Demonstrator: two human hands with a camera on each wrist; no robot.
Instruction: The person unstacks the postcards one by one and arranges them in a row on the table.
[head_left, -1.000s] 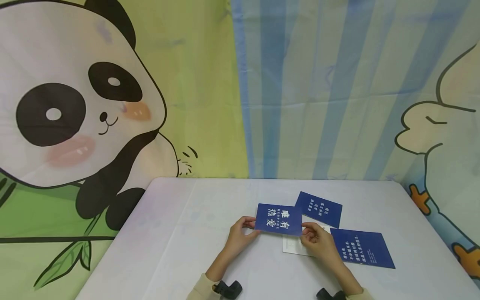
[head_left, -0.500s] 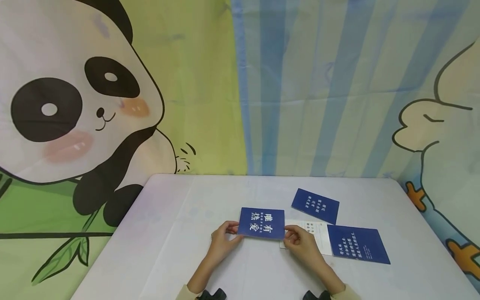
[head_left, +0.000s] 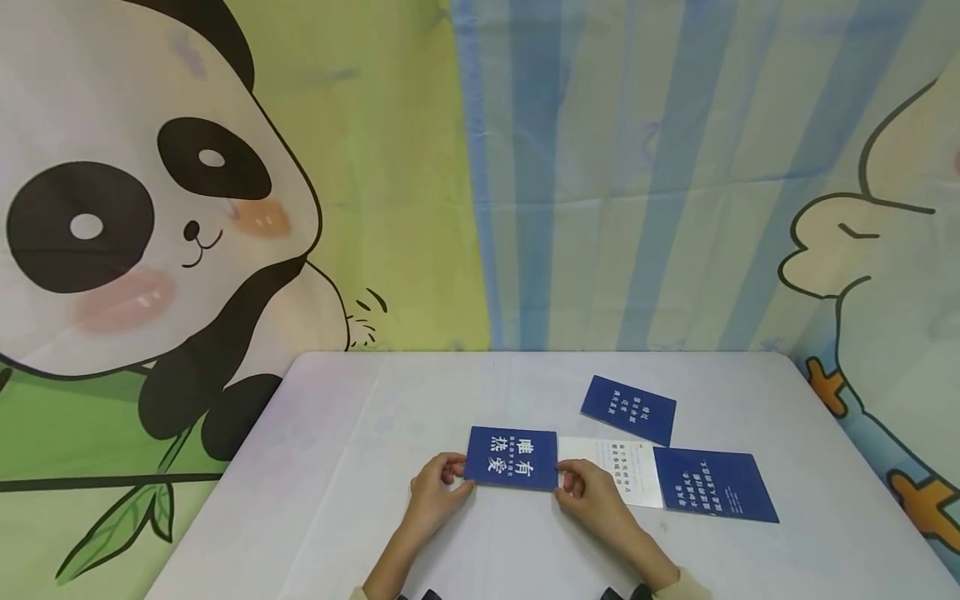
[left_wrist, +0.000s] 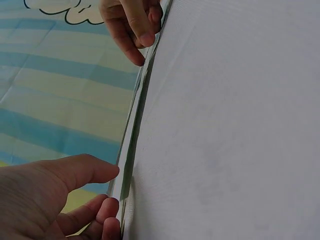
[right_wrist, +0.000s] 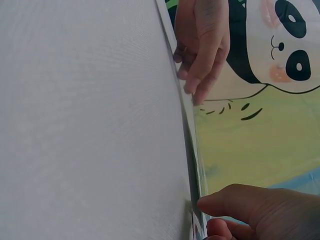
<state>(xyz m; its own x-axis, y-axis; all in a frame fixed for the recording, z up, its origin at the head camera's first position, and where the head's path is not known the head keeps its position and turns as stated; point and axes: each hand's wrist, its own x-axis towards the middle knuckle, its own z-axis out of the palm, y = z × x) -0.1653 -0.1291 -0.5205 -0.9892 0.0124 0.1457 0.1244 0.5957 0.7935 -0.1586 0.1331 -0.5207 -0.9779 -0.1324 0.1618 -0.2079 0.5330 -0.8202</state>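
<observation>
A blue card (head_left: 512,457) with large white characters lies flat at, or just above, the tabletop in the head view. My left hand (head_left: 436,492) pinches its left edge between thumb and fingers, and my right hand (head_left: 592,497) holds the right edge the same way. Seen from the left wrist, the card is a thin edge-on strip (left_wrist: 131,155) with the left hand (left_wrist: 75,195) at its near end. The right wrist view has the right hand (right_wrist: 260,210) at the near end. Whether the card touches the table cannot be told.
Right of the held card lies a white card (head_left: 626,475) with printed text, its right side meeting a second blue card (head_left: 716,485). Another blue card (head_left: 628,409) lies tilted behind them. The white table (head_left: 360,433) ends at a cartoon curtain (head_left: 570,208).
Both hands have carried the blue card left and toward the person, lowering it. The white card beside it is now largely uncovered. The head view has shifted slightly.
</observation>
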